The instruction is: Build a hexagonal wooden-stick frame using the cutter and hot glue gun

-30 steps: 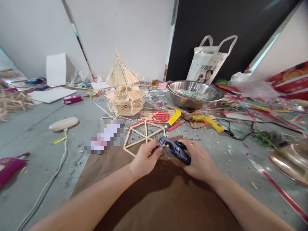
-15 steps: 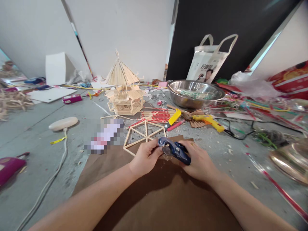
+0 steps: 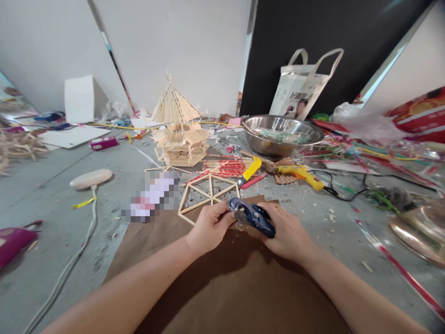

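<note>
My right hand (image 3: 290, 229) is wrapped around the handles of a pair of dark blue hand cutters (image 3: 257, 217), whose metal blade points left. Closed in a pinch right at the cutter's jaws is my left hand (image 3: 210, 227); what its fingertips hold is too small and hidden to make out. Just beyond the left hand lies a flat hexagonal frame of thin wooden sticks (image 3: 211, 200) with spokes meeting at its centre. Both hands hover over a brown sheet (image 3: 222, 297).
Behind the frame stands a stick pagoda model (image 3: 181, 139). A yellow utility knife (image 3: 252, 170), a yellow glue gun (image 3: 304, 176), red-marked sticks (image 3: 225, 167) and a steel bowl (image 3: 283, 146) lie around it. At left, a white corded device (image 3: 91, 178) rests on the floor.
</note>
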Motion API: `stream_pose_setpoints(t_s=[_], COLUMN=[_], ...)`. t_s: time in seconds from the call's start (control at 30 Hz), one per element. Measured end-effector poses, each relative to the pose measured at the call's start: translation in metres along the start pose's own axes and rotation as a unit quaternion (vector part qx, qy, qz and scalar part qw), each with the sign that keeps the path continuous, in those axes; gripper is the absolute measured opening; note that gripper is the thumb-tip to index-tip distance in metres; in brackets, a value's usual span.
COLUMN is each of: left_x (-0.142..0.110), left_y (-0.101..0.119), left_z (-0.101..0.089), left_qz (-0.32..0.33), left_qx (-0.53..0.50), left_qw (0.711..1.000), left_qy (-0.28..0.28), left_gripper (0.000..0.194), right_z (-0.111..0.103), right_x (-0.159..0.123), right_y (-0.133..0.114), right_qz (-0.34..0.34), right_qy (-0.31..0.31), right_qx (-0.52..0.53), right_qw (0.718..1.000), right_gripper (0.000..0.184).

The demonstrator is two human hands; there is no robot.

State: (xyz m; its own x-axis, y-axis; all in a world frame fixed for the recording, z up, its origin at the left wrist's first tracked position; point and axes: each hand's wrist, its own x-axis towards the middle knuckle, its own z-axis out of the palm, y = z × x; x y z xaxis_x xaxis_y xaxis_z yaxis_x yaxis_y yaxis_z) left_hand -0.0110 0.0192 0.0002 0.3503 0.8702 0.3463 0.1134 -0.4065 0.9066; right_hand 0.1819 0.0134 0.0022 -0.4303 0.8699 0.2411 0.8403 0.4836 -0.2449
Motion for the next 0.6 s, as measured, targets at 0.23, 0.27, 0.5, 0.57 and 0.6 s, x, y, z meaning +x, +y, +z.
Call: stream_pose_setpoints(t_s=[0.23, 0.27, 0.5, 0.57, 0.6], left_x=[-0.0002, -0.0004, -0.0007, -0.0007, -0.0008], left_y=[-0.0026, -0.0029, -0.0008, 0.0001, 0.0003], left_z=[0.001, 0.0012, 0.0005, 0.0001, 0.0001], left_qz=[-0.01, -0.013, -0.011, -0.007, -0.005], left_qx=[0.002, 0.001, 0.006, 0.006, 0.006], left_qw=[1.0, 1.0, 1.0, 1.0, 1.0], left_qy=[0.004, 0.004, 0.004, 0.001, 0.0], left_gripper=[0.021, 0.021, 0.022, 0.021, 0.021], right_z=[0.0002, 0.0007, 0.0013, -0.0002, -0.0009], right_x=[-0.0001, 0.0, -0.0008, -0.0014, -0.0017], right_y=[-0.0006, -0.0005, -0.0008, -0.002, -0.0026], right_qz=[-0.008, -0.009, 0.012, 0.025, 0.031], right_qy=[0.003, 0.006, -0.009, -0.022, -0.027], right_qx=[-0.019, -0.021, -0.032, -0.033, -0.034], right_qw=[1.0, 1.0, 0.999, 0.999, 0.999], right_gripper=[0.04, 0.039, 0.038, 0.038, 0.038])
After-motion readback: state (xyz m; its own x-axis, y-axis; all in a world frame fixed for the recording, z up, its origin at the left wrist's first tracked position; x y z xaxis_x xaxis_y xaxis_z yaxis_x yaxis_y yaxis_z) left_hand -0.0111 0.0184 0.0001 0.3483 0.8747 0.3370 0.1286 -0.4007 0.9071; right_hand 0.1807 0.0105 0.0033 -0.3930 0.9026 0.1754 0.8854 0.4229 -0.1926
